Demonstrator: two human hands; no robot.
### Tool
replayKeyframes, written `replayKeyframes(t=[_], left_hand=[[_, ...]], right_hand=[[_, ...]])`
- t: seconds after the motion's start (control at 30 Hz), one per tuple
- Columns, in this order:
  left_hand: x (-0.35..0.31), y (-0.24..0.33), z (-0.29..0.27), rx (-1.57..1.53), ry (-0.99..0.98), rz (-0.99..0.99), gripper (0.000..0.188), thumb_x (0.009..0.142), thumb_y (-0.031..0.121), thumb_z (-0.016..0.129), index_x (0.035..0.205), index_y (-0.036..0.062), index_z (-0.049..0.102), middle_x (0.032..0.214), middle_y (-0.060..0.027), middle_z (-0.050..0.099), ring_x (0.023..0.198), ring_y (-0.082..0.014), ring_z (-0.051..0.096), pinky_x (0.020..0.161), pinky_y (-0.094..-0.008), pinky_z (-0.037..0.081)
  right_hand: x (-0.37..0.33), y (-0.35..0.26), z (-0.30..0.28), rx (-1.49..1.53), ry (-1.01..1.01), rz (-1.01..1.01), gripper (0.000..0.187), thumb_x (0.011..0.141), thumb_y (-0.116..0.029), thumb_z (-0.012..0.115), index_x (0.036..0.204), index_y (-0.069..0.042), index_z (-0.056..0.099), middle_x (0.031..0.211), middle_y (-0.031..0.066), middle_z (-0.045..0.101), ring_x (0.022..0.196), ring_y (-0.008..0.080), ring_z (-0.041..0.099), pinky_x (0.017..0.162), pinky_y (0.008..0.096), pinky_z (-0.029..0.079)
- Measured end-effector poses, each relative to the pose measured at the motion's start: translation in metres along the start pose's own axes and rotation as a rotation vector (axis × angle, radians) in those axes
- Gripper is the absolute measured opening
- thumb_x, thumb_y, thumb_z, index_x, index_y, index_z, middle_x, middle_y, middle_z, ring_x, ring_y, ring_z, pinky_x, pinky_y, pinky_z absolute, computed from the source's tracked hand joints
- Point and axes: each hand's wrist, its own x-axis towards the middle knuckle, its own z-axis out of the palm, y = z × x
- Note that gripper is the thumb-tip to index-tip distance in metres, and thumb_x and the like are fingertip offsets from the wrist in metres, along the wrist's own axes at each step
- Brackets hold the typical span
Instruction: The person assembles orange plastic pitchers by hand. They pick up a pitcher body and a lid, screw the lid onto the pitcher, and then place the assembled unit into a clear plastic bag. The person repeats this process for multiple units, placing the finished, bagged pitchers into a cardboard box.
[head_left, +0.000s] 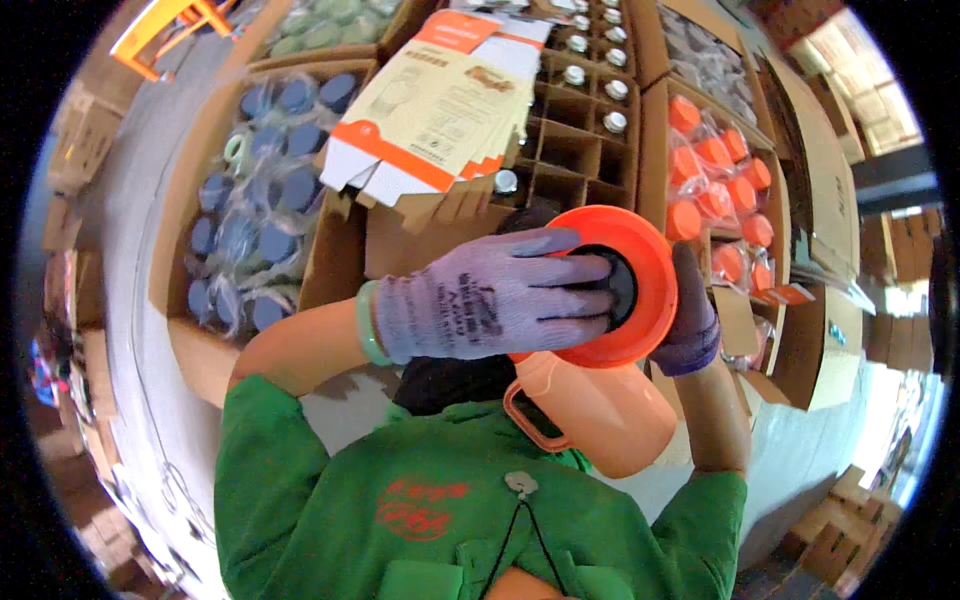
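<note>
In front of my chest, an orange flared cup (pixel 655 285) is held with its wide mouth facing up. A black round insert (pixel 624 290) sits inside it. My left hand (pixel 470 295), in a light purple glove, reaches over the cup's left side, its fingertips on the insert; the thumb is hidden. My right hand (pixel 690 318), in a darker purple glove, grips the outside of the cup from the right, its fingers mostly hidden behind it. Just below the cup is a translucent peach jug (pixel 610 415) with a side handle; whether they are joined is hidden.
At left stands a carton (pixel 175 300) of plastic-wrapped dark-blue-lidded containers (pixel 298 95). Flattened printed boxes (pixel 430 105) lie on a divided carton (pixel 565 150) holding silver-capped bottles (pixel 615 122). At right, another carton holds orange-lidded containers (pixel 715 155), beside cardboard flaps (pixel 825 190).
</note>
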Motion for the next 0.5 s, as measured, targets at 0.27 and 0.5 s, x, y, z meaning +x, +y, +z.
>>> replayKeyframes(t=[0.27,0.5], left_hand=[[-0.011,-0.066,0.017,-0.602,0.096,-0.08,0.01,0.084,0.017,0.056,0.08,0.008,0.059,0.093,-0.0067,0.066,0.089,-0.0276,0.065,0.088,-0.0451,0.05],[0.005,-0.233,0.203,-0.176,-0.291,-0.757,0.044,0.087,0.028,0.058,0.127,0.0106,0.054,0.133,-0.0155,0.051,0.115,-0.0337,0.055,0.1,-0.0408,0.043]], right_hand=[[-0.013,-0.031,-0.028,-1.168,0.344,-0.346,0.051,0.09,-0.024,0.059,0.131,0.005,0.049,0.12,0.0141,0.062,0.111,0.0183,0.057,0.097,0.0355,0.045],[0.021,-0.013,-0.119,-0.937,0.383,-0.161,0.035,0.097,-0.015,0.048,0.127,0.001,0.054,0.116,0.0143,0.064,0.107,0.0179,0.059,0.095,0.031,0.046]])
